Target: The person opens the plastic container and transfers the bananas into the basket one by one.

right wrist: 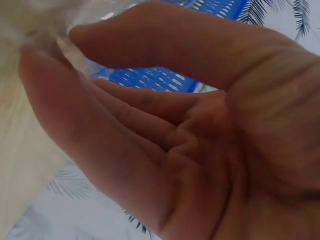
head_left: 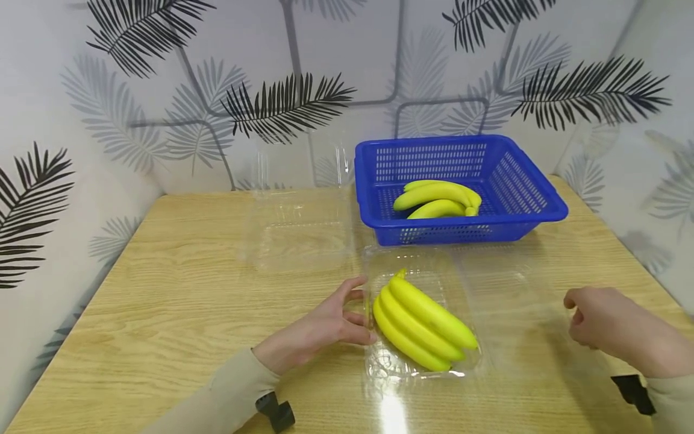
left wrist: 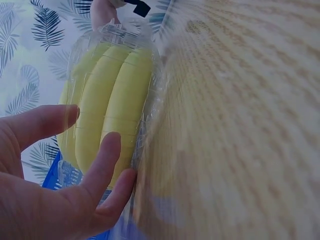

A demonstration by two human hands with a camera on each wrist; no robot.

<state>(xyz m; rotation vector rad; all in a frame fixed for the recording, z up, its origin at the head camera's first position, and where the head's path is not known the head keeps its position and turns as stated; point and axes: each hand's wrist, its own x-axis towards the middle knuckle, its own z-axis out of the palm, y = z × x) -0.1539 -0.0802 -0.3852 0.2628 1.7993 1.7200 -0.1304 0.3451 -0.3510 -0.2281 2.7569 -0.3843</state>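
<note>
A bunch of yellow bananas (head_left: pixel 420 325) lies in a clear plastic clamshell container (head_left: pixel 461 367) near the table's front. My left hand (head_left: pixel 333 328) is at the container's left side, fingers spread and touching its wall; the left wrist view shows the fingertips (left wrist: pixel 111 142) in front of the bananas. The container's clear lid (head_left: pixel 509 289) is folded out to the right. At the lid's outer edge my right hand (head_left: pixel 612 325) has thumb and index finger brought together, and the right wrist view shows clear plastic (right wrist: pixel 87 27) at their tips.
A blue perforated basket (head_left: pixel 461 232) stands at the back right with more bananas (head_left: pixel 439 196) inside. At the back left sits a second clear container (head_left: pixel 303 247), its lid raised against the patterned wall (head_left: pixel 325 54). Everything stands on a wooden table (head_left: pixel 179 301).
</note>
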